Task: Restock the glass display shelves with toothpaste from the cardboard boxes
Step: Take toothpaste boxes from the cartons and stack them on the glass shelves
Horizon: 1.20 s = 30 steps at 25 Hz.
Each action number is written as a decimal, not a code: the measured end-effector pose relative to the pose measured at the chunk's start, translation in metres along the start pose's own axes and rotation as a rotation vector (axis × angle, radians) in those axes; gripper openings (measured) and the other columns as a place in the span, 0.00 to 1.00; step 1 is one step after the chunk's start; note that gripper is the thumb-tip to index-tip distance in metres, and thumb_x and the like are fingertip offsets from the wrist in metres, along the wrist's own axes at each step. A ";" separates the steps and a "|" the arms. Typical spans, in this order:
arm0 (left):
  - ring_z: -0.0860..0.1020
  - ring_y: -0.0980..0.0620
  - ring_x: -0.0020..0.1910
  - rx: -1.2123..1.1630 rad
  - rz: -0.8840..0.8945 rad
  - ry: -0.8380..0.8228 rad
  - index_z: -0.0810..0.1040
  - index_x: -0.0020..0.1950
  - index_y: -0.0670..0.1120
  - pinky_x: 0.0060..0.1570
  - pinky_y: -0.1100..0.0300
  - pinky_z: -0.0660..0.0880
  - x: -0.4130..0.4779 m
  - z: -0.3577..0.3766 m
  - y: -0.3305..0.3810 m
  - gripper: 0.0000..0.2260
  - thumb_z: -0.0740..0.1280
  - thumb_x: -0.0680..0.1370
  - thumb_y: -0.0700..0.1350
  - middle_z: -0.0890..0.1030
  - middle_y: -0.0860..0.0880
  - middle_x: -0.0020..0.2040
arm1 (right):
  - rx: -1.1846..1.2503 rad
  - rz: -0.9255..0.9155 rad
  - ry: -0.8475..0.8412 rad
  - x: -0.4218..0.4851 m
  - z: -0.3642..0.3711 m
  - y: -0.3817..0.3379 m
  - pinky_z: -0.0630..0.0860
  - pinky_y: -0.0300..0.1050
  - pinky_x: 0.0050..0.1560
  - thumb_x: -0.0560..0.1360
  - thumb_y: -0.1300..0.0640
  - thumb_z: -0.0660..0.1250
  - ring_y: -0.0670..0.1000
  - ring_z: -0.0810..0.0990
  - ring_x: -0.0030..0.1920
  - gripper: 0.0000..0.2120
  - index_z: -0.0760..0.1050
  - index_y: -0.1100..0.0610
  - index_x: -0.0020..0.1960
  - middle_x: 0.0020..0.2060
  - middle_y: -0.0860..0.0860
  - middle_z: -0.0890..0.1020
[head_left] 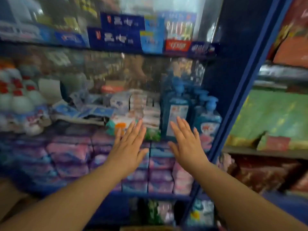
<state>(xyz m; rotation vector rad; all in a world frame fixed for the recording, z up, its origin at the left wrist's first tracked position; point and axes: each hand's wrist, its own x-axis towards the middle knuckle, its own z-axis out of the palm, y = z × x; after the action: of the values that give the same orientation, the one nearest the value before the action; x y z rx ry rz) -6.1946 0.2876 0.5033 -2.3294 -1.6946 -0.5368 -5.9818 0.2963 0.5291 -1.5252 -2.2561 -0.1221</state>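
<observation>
Blue toothpaste boxes, illegibly blurry

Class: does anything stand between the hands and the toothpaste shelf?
Likely yes. A reflective glass pane seems to cover the cabinet front. The left hand and right hand lie flat, open, against or before it, and the toothpaste boxes sit behind it on the top shelf.

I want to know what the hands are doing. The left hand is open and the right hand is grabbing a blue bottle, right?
Not quite. The head view shows the right hand grabbing nothing: its fingers are straight, in front of the blue bottle. The left hand is open, as you said.
</observation>
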 end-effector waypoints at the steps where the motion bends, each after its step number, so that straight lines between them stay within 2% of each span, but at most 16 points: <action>1: 0.38 0.53 0.76 -0.035 -0.056 -0.112 0.49 0.78 0.48 0.73 0.44 0.43 -0.023 0.023 0.014 0.35 0.44 0.74 0.63 0.41 0.51 0.77 | 0.018 0.018 -0.060 -0.022 0.020 0.012 0.42 0.57 0.75 0.81 0.49 0.57 0.50 0.41 0.78 0.31 0.46 0.50 0.79 0.78 0.48 0.42; 2: 0.34 0.54 0.74 -0.063 -0.100 -0.217 0.45 0.78 0.49 0.73 0.45 0.40 -0.043 0.045 0.026 0.35 0.44 0.75 0.64 0.36 0.52 0.76 | 0.038 0.030 -0.114 -0.043 0.039 0.024 0.43 0.57 0.75 0.81 0.49 0.58 0.51 0.42 0.78 0.31 0.47 0.50 0.79 0.78 0.48 0.43; 4: 0.31 0.54 0.72 -0.082 -0.143 -0.397 0.44 0.78 0.49 0.73 0.44 0.39 -0.087 0.092 0.051 0.32 0.49 0.79 0.62 0.34 0.52 0.75 | 0.076 0.071 -0.240 -0.087 0.083 0.047 0.46 0.59 0.75 0.81 0.50 0.59 0.52 0.44 0.78 0.31 0.48 0.51 0.79 0.78 0.50 0.45; 7: 0.35 0.51 0.76 -0.085 -0.237 -0.652 0.43 0.79 0.49 0.73 0.45 0.40 -0.146 0.154 0.074 0.32 0.52 0.80 0.60 0.35 0.51 0.77 | 0.116 0.187 -0.436 -0.149 0.153 0.074 0.48 0.57 0.74 0.81 0.48 0.59 0.52 0.44 0.78 0.32 0.47 0.51 0.79 0.78 0.50 0.45; 9: 0.38 0.50 0.77 -0.109 -0.298 -0.770 0.45 0.79 0.48 0.74 0.46 0.44 -0.174 0.195 0.080 0.32 0.51 0.80 0.61 0.39 0.50 0.78 | 0.133 0.270 -0.577 -0.185 0.197 0.083 0.52 0.55 0.74 0.80 0.45 0.55 0.52 0.46 0.78 0.31 0.47 0.51 0.79 0.78 0.51 0.46; 11: 0.42 0.49 0.78 -0.152 -0.362 -0.844 0.48 0.78 0.47 0.74 0.50 0.46 -0.197 0.240 0.084 0.37 0.44 0.74 0.65 0.43 0.48 0.79 | 0.127 0.337 -0.588 -0.214 0.233 0.090 0.64 0.53 0.69 0.74 0.40 0.49 0.56 0.61 0.75 0.34 0.57 0.54 0.77 0.77 0.56 0.57; 12: 0.44 0.48 0.78 -0.192 -0.398 -0.881 0.48 0.78 0.46 0.74 0.53 0.46 -0.209 0.265 0.088 0.39 0.41 0.72 0.65 0.45 0.46 0.79 | 0.133 0.370 -0.589 -0.228 0.255 0.095 0.70 0.52 0.65 0.71 0.40 0.48 0.56 0.69 0.71 0.36 0.64 0.56 0.75 0.74 0.57 0.65; 13: 0.46 0.49 0.78 -0.237 -0.448 -0.927 0.49 0.78 0.45 0.74 0.56 0.47 -0.221 0.290 0.092 0.38 0.42 0.72 0.64 0.46 0.46 0.79 | 0.119 0.422 -0.604 -0.242 0.277 0.098 0.72 0.48 0.62 0.71 0.40 0.51 0.55 0.73 0.68 0.35 0.67 0.57 0.72 0.71 0.56 0.70; 14: 0.47 0.50 0.78 -0.288 -0.515 -0.978 0.48 0.78 0.45 0.74 0.58 0.48 -0.233 0.317 0.095 0.35 0.45 0.76 0.62 0.47 0.47 0.79 | 0.136 0.481 -0.655 -0.256 0.302 0.101 0.71 0.44 0.62 0.73 0.42 0.57 0.52 0.73 0.68 0.32 0.66 0.58 0.73 0.71 0.56 0.70; 15: 0.47 0.50 0.78 -0.346 -0.574 -1.041 0.48 0.79 0.46 0.74 0.58 0.49 -0.245 0.343 0.100 0.32 0.50 0.79 0.60 0.46 0.48 0.79 | 0.199 0.536 -0.708 -0.271 0.333 0.105 0.67 0.45 0.67 0.76 0.45 0.61 0.52 0.67 0.72 0.32 0.60 0.57 0.76 0.74 0.55 0.65; 17: 0.46 0.50 0.77 -0.429 -0.632 -1.127 0.45 0.79 0.48 0.74 0.56 0.51 -0.268 0.392 0.110 0.32 0.57 0.81 0.56 0.44 0.50 0.79 | 0.380 0.662 -0.922 -0.302 0.394 0.110 0.59 0.48 0.73 0.78 0.48 0.64 0.53 0.56 0.76 0.37 0.48 0.53 0.79 0.78 0.53 0.53; 19: 0.45 0.49 0.77 -0.423 -0.605 -1.163 0.45 0.79 0.50 0.74 0.54 0.51 -0.284 0.434 0.121 0.35 0.61 0.79 0.55 0.42 0.51 0.79 | 0.424 0.751 -0.979 -0.329 0.445 0.118 0.59 0.50 0.74 0.78 0.49 0.65 0.55 0.56 0.76 0.37 0.46 0.51 0.79 0.78 0.52 0.52; 22: 0.46 0.48 0.77 -0.435 -0.595 -1.211 0.46 0.78 0.52 0.74 0.52 0.51 -0.297 0.499 0.136 0.34 0.62 0.79 0.55 0.43 0.51 0.79 | 0.434 0.864 -0.999 -0.363 0.506 0.131 0.63 0.52 0.71 0.78 0.50 0.64 0.56 0.61 0.74 0.35 0.48 0.49 0.79 0.77 0.52 0.56; 26: 0.60 0.45 0.74 -0.396 -0.781 -1.103 0.54 0.77 0.47 0.69 0.53 0.62 -0.285 0.580 0.146 0.30 0.62 0.79 0.54 0.58 0.44 0.76 | 0.404 0.935 -1.033 -0.390 0.566 0.144 0.69 0.50 0.66 0.79 0.48 0.62 0.55 0.67 0.71 0.33 0.49 0.46 0.78 0.75 0.51 0.62; 28: 0.63 0.42 0.72 -0.324 -0.851 -1.063 0.59 0.75 0.44 0.67 0.52 0.65 -0.274 0.609 0.145 0.30 0.63 0.78 0.56 0.62 0.42 0.74 | 0.396 0.951 -1.039 -0.397 0.579 0.146 0.72 0.51 0.64 0.79 0.44 0.61 0.54 0.69 0.69 0.32 0.50 0.45 0.78 0.74 0.51 0.65; 30: 0.65 0.41 0.70 -0.258 -0.864 -1.114 0.61 0.73 0.43 0.63 0.51 0.68 -0.266 0.633 0.145 0.30 0.63 0.77 0.58 0.64 0.40 0.72 | 0.406 0.942 -1.047 -0.402 0.587 0.149 0.74 0.50 0.61 0.78 0.42 0.61 0.53 0.73 0.66 0.33 0.51 0.45 0.77 0.71 0.50 0.69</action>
<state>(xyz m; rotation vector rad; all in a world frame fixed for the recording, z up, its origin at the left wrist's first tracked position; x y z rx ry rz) -6.0241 0.2486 -0.1761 -2.0075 -3.3018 0.6628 -5.8882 0.1805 -0.1822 -2.5016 -1.6043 1.5860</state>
